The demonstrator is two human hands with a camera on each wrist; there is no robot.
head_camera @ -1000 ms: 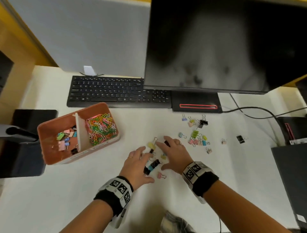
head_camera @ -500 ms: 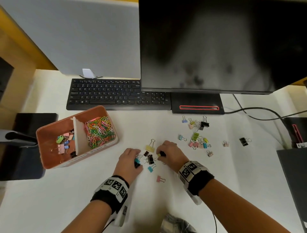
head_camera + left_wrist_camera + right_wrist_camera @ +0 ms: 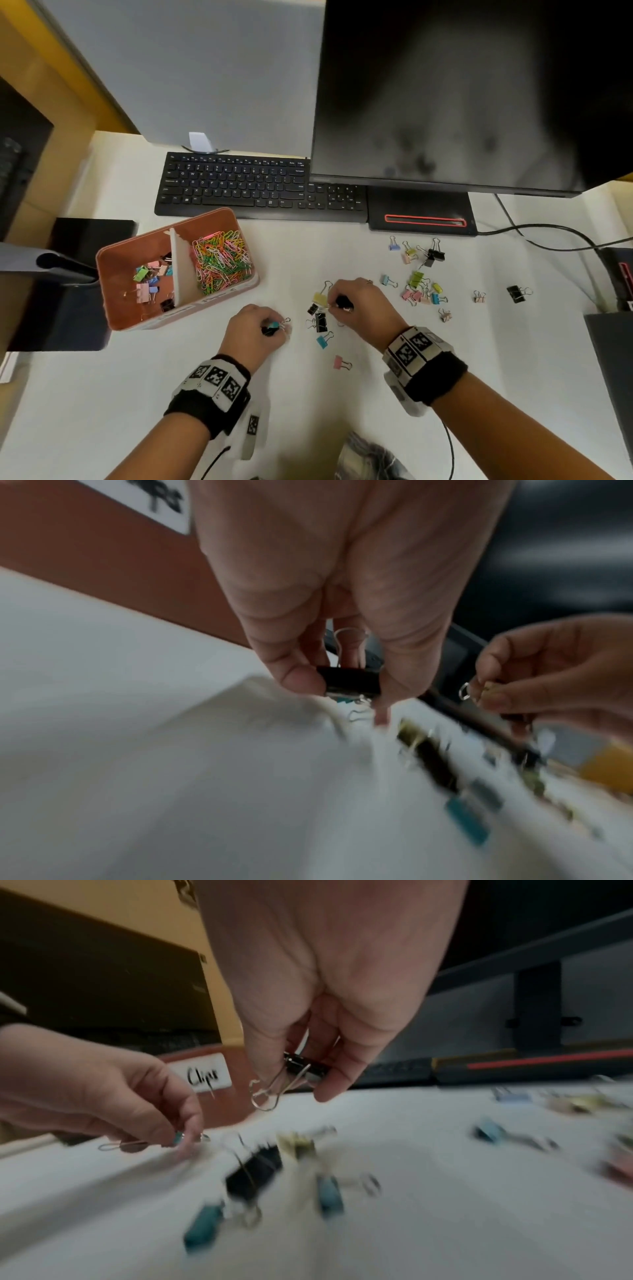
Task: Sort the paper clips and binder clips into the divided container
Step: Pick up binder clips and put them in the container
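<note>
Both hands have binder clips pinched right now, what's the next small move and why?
Probably carry the left hand to the container and drop its clips into the left compartment. It already pinches a black clip and a teal one, that compartment holds binder clips, and the right one holds paper clips. The right hand grips a black clip too.

The white desk carries a keyboard, the divided container (pink) and scattered binder clips.
</note>
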